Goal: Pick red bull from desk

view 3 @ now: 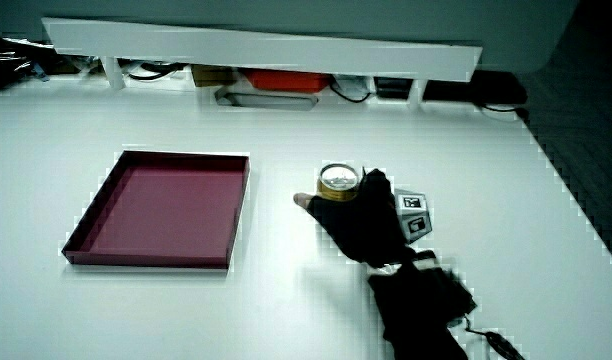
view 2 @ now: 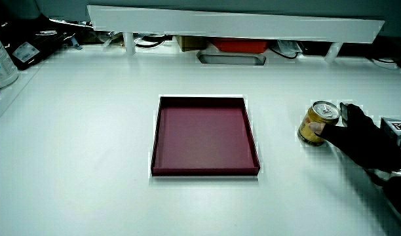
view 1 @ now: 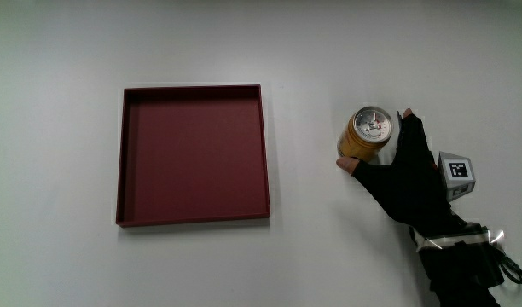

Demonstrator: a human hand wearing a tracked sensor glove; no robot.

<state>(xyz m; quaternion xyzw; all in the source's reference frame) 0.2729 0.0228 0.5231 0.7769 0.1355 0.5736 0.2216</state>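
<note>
1. Nearest the person, the black-sleeved forearm (view 1: 459,266) reaches in over the white table (view 1: 56,68) at its near edge.
2. The gloved hand (view 1: 410,175) lies just nearer the person than the can, with the small patterned cube (view 1: 455,173) on its back.
3. The hand is clamped on the gold can (view 1: 368,135): a bare fingertip presses one side of the can and another finger curls around its other side.
4. The can stands upright on the table with its silver lid up, as both side views show (view 2: 318,122) (view 3: 337,183). Whether it has left the tabletop cannot be told.
5. A shallow dark red tray (view 1: 193,158) sits on the table well apart from the can and the hand.
6. Farthest from the person, the low white partition (view 2: 233,23) runs along the table's edge.
</note>
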